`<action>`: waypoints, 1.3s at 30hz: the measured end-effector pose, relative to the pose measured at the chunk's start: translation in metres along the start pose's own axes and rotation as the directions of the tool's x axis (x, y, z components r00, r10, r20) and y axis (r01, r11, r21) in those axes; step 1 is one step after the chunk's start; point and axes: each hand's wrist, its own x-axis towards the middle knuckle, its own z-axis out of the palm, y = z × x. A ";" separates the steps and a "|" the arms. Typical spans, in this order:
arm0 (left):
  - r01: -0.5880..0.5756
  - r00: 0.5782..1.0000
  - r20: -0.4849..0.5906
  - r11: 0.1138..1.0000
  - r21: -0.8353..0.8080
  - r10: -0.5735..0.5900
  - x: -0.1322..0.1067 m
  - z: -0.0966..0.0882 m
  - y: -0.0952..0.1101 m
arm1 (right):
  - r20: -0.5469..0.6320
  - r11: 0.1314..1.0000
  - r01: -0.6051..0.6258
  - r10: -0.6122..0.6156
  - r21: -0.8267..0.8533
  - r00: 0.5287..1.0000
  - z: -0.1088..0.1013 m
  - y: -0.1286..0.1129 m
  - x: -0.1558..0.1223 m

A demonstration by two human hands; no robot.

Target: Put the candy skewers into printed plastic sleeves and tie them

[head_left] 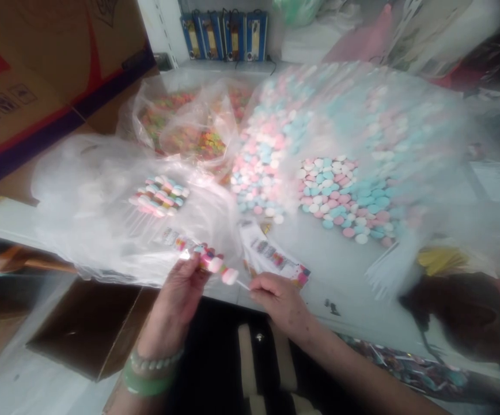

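Observation:
A marshmallow skewer (224, 272) in pink, white and other colours is held between my two hands above the table's front edge. My left hand (184, 288) is closed around its upper end, together with a printed clear wrapper (174, 237). My right hand (281, 301) pinches the skewer's white stick below the lowest marshmallow. Just beyond my right hand lies a stack of printed wrappers (276, 257). Several assembled skewers (160, 196) rest on white plastic beyond my left hand.
A large clear bag of pink, blue and white marshmallows (332, 196) lies open at the right. Behind is a bag of orange and green candies (207, 138). White sticks (382, 271) lie at the right, a cardboard box (90, 328) below left, and a bigger carton (55, 75) upper left.

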 end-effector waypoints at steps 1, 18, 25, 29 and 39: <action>-0.004 1.000 0.009 1.000 -0.008 0.004 0.000 -0.001 -0.001 | -0.002 1.000 -0.005 0.005 0.005 1.000 0.000 0.000 0.000; 0.126 0.991 0.009 0.970 0.210 -0.131 -0.008 0.010 -0.016 | 0.151 0.904 -0.295 0.259 0.310 0.954 0.005 -0.017 0.008; 0.216 0.958 0.181 0.974 0.064 -0.224 -0.005 0.011 -0.006 | 0.139 0.889 -0.280 0.246 0.363 0.959 0.004 -0.013 0.009; 0.201 0.977 0.071 0.980 -0.002 -0.200 0.002 0.017 0.003 | 0.121 0.912 -0.277 0.251 0.302 0.960 0.005 -0.007 0.010; 0.032 0.999 0.004 0.998 0.051 -0.032 -0.008 0.034 -0.014 | -0.165 0.994 0.096 -0.102 -0.044 0.981 0.014 0.008 0.009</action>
